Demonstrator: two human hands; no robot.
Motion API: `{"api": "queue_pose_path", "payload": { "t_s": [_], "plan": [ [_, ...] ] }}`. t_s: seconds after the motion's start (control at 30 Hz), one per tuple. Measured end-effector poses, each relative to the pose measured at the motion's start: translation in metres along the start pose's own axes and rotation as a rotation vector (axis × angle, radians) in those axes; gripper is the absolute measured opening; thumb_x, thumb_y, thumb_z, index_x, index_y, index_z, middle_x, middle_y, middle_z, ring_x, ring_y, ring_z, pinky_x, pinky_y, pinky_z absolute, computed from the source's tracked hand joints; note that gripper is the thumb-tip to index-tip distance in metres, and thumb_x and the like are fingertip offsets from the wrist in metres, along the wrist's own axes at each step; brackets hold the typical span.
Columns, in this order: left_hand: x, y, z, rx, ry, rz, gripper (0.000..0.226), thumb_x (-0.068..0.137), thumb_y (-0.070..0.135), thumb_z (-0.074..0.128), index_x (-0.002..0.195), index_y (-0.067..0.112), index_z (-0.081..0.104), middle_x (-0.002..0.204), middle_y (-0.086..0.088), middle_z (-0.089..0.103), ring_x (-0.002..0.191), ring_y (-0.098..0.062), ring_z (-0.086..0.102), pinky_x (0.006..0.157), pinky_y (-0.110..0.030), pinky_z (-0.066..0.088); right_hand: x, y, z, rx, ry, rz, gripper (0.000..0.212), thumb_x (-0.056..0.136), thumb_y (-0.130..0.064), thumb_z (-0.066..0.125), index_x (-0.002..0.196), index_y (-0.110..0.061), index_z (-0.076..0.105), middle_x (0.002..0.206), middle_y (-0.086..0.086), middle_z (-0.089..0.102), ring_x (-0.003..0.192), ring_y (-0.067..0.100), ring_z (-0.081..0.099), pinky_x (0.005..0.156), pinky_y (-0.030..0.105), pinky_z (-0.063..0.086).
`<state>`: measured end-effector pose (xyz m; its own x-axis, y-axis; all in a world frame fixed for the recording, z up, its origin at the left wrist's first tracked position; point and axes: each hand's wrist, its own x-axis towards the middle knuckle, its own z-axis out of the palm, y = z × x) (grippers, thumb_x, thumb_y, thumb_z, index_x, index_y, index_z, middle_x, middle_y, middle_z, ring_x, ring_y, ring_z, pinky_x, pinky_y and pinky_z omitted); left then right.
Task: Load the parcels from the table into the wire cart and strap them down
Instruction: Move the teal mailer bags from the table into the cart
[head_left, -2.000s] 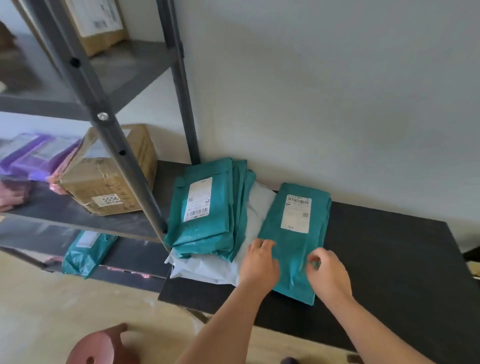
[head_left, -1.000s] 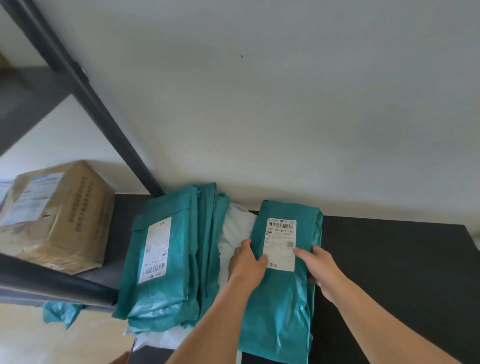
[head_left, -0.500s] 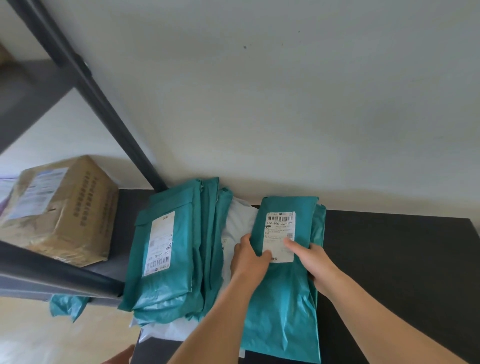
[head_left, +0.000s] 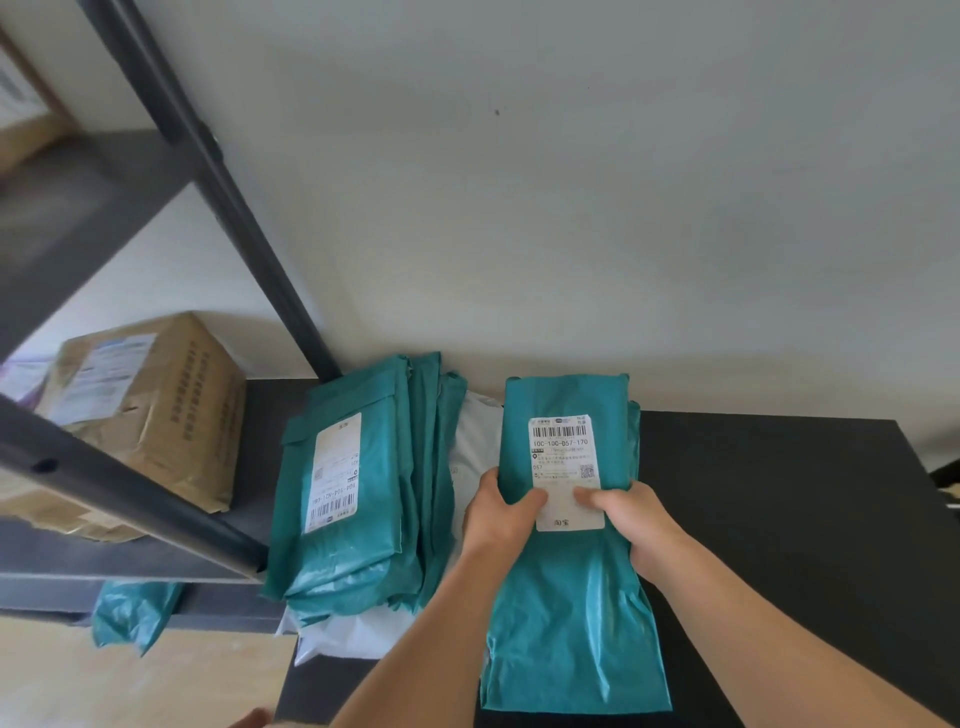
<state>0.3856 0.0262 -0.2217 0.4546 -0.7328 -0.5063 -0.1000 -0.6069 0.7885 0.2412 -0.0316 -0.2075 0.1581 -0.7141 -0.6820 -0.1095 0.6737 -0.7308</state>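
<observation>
A teal parcel bag (head_left: 566, 613) with a white barcode label lies lengthwise on the black table (head_left: 789, 519). My left hand (head_left: 501, 514) grips its left edge with the thumb on the label. My right hand (head_left: 631, 514) grips its right edge, thumb also on the label. Another teal bag edge shows beneath it on the right. To the left lies a stack of teal parcels (head_left: 353, 499) on top of a white parcel (head_left: 475, 441). The wire cart is out of view.
A grey metal shelf rack (head_left: 171, 119) stands at the left with a cardboard box (head_left: 150, 410) on its shelf. A loose teal bag (head_left: 132, 610) hangs below the shelf. The wall runs right behind the table. Wooden floor shows at the lower left.
Both hands slid up from the near end of the teal parcel to its middle, and their thumbs closed over the label. The view moved closer and tilted up.
</observation>
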Motion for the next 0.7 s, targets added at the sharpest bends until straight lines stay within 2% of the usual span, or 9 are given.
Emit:
{"api": "queue_pose_path", "payload": {
  "t_s": [0.2, 0.33, 0.47, 0.5, 0.53, 0.57, 0.6, 0.7],
  "plan": [
    [-0.019, -0.006, 0.001, -0.031, -0.042, 0.029, 0.048, 0.087, 0.034, 0.067, 0.129, 0.020, 0.048, 0.105, 0.008, 0.061, 0.100, -0.016, 0.062, 0.085, -0.031, 0.053, -0.029, 0.012, -0.009, 0.049, 0.071, -0.045, 0.031, 0.082, 0.001, 0.073, 0.111, -0.008, 0.065, 0.100, 0.013, 0.073, 0.091, 0.031, 0.070, 0.080, 0.043, 0.058],
    [-0.030, -0.009, 0.005, -0.101, -0.080, 0.015, 0.042, 0.084, 0.036, 0.071, 0.117, 0.019, 0.052, 0.109, 0.003, 0.065, 0.100, -0.019, 0.064, 0.090, -0.039, 0.055, -0.047, 0.022, -0.017, 0.088, 0.083, -0.068, 0.032, 0.082, 0.001, 0.073, 0.111, -0.009, 0.065, 0.101, 0.014, 0.073, 0.092, 0.032, 0.070, 0.083, 0.046, 0.058],
    [-0.045, -0.010, 0.011, -0.200, -0.169, -0.046, 0.061, 0.070, 0.045, 0.080, 0.116, 0.011, 0.059, 0.110, -0.005, 0.068, 0.097, -0.022, 0.066, 0.087, -0.040, 0.056, -0.062, 0.040, -0.028, 0.135, 0.085, -0.070, 0.034, 0.082, 0.003, 0.071, 0.113, -0.010, 0.066, 0.101, 0.014, 0.074, 0.093, 0.035, 0.071, 0.082, 0.050, 0.058],
    [-0.046, -0.013, 0.013, -0.230, -0.200, -0.065, 0.057, 0.070, 0.044, 0.082, 0.112, 0.011, 0.061, 0.106, -0.005, 0.068, 0.094, -0.021, 0.066, 0.082, -0.038, 0.057, -0.066, 0.044, -0.032, 0.150, 0.088, -0.063, 0.035, 0.082, 0.005, 0.069, 0.114, -0.009, 0.065, 0.102, 0.015, 0.074, 0.094, 0.036, 0.070, 0.083, 0.052, 0.058],
    [-0.048, -0.014, 0.014, -0.250, -0.221, -0.081, 0.043, 0.074, 0.038, 0.083, 0.103, 0.014, 0.062, 0.098, -0.004, 0.068, 0.087, -0.019, 0.065, 0.075, -0.035, 0.057, -0.069, 0.048, -0.038, 0.165, 0.089, -0.057, 0.035, 0.083, 0.007, 0.066, 0.115, -0.009, 0.065, 0.104, 0.016, 0.073, 0.096, 0.038, 0.070, 0.083, 0.054, 0.057],
    [-0.053, -0.013, 0.014, -0.274, -0.254, -0.095, 0.028, 0.078, 0.030, 0.082, 0.091, 0.019, 0.059, 0.090, -0.002, 0.066, 0.081, -0.016, 0.064, 0.068, -0.032, 0.054, -0.073, 0.051, -0.043, 0.178, 0.090, -0.052, 0.036, 0.084, 0.010, 0.062, 0.115, -0.008, 0.064, 0.105, 0.017, 0.073, 0.096, 0.039, 0.069, 0.082, 0.056, 0.057],
    [-0.058, -0.013, 0.015, -0.292, -0.287, -0.115, 0.025, 0.079, 0.022, 0.081, 0.084, 0.021, 0.057, 0.086, -0.002, 0.066, 0.078, -0.016, 0.063, 0.064, -0.031, 0.053, -0.076, 0.054, -0.049, 0.185, 0.097, -0.047, 0.037, 0.085, 0.013, 0.059, 0.115, -0.008, 0.064, 0.106, 0.018, 0.072, 0.097, 0.041, 0.068, 0.082, 0.057, 0.057],
    [-0.068, -0.012, 0.023, -0.265, -0.372, -0.117, 0.033, 0.067, 0.010, 0.080, 0.098, 0.012, 0.068, 0.101, -0.011, 0.073, 0.090, -0.025, 0.069, 0.075, -0.037, 0.058, -0.088, 0.060, -0.065, 0.202, 0.137, -0.029, 0.039, 0.084, 0.016, 0.055, 0.113, -0.008, 0.062, 0.107, 0.018, 0.071, 0.098, 0.041, 0.067, 0.082, 0.056, 0.056]
  ]
}}
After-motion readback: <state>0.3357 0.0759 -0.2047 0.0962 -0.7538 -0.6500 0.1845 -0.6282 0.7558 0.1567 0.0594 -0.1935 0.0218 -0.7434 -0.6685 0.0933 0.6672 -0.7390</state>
